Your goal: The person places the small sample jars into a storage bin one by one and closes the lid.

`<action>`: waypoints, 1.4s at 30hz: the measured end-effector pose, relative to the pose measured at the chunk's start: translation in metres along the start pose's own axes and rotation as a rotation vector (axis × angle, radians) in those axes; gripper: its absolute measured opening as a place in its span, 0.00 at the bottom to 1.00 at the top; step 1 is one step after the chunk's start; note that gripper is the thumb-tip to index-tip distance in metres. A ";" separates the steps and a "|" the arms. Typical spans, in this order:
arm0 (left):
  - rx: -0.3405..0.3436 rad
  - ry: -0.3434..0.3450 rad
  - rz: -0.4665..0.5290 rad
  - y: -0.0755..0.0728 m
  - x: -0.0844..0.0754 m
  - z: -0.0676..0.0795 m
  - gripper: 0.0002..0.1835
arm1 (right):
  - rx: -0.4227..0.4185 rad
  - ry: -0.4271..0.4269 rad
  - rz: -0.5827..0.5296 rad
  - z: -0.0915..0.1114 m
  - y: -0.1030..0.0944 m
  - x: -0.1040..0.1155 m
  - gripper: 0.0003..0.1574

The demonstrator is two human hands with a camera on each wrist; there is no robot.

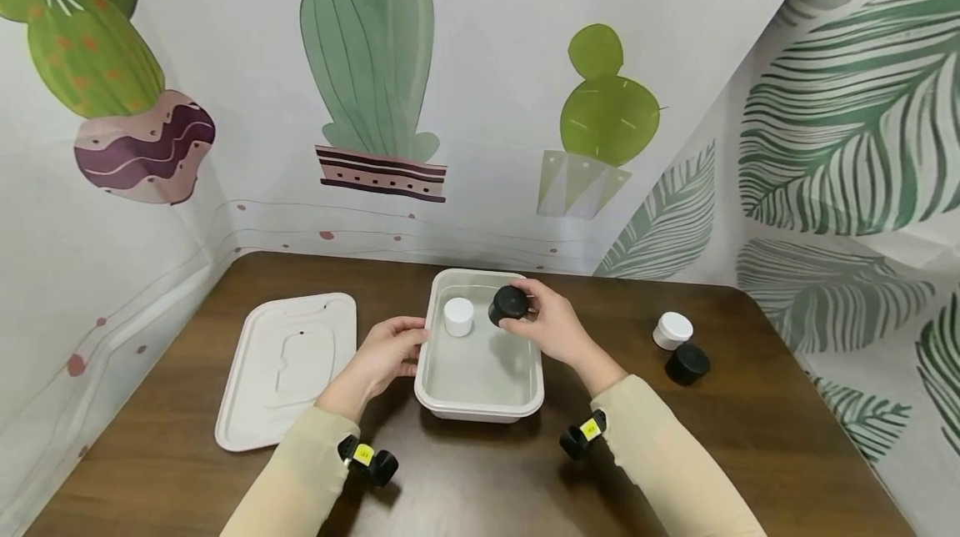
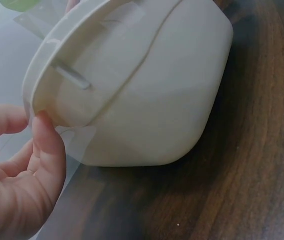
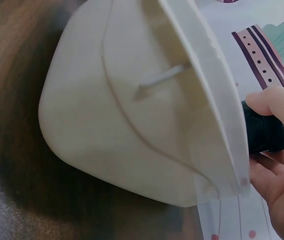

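A white rectangular plastic box (image 1: pixel 480 370) stands uncovered on the table. My left hand (image 1: pixel 387 353) pinches its left rim between thumb and fingers; the left wrist view shows the thumb (image 2: pixel 49 142) right at the rim. Over the box's right far part, my right hand (image 1: pixel 551 320) grips a black round-lidded jar (image 1: pixel 510 303) by its sides. In the right wrist view the black jar (image 3: pixel 264 127) shows just beyond the box rim. Inside the box, toward its far left, stands a small white jar (image 1: pixel 458 317).
Left of the box lies a flat white lid (image 1: pixel 300 358). Off to the right, another white jar (image 1: pixel 672 330) stands close behind another black jar (image 1: pixel 687 364). The brown wooden table (image 1: pixel 480 479) meets a wall covering (image 1: pixel 495 103) printed with cacti and leaves at its back edge.
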State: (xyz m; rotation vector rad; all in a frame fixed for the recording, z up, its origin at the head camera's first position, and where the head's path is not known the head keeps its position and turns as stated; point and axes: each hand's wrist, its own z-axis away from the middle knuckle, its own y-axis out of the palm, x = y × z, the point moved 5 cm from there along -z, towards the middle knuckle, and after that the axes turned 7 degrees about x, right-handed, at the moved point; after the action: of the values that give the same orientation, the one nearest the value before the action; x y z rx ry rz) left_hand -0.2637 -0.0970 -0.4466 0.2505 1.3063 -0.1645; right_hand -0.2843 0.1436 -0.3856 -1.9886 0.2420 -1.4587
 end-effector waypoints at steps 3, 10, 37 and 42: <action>0.005 0.002 -0.005 0.000 -0.001 0.000 0.21 | 0.010 -0.005 -0.009 -0.005 0.001 -0.002 0.40; -0.041 -0.005 -0.043 -0.001 -0.002 -0.002 0.19 | 0.027 0.002 0.030 -0.009 0.001 -0.003 0.38; -0.078 -0.021 -0.098 -0.002 -0.007 -0.007 0.19 | 0.210 0.056 0.342 -0.036 0.002 0.001 0.39; -0.077 -0.024 -0.100 -0.001 -0.007 -0.006 0.19 | 0.249 0.062 0.385 -0.038 0.003 0.003 0.39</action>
State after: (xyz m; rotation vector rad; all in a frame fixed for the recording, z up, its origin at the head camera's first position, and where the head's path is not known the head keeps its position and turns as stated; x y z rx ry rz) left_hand -0.2718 -0.0966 -0.4415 0.1175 1.2986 -0.2005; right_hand -0.3170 0.1246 -0.3785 -1.5954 0.4232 -1.2361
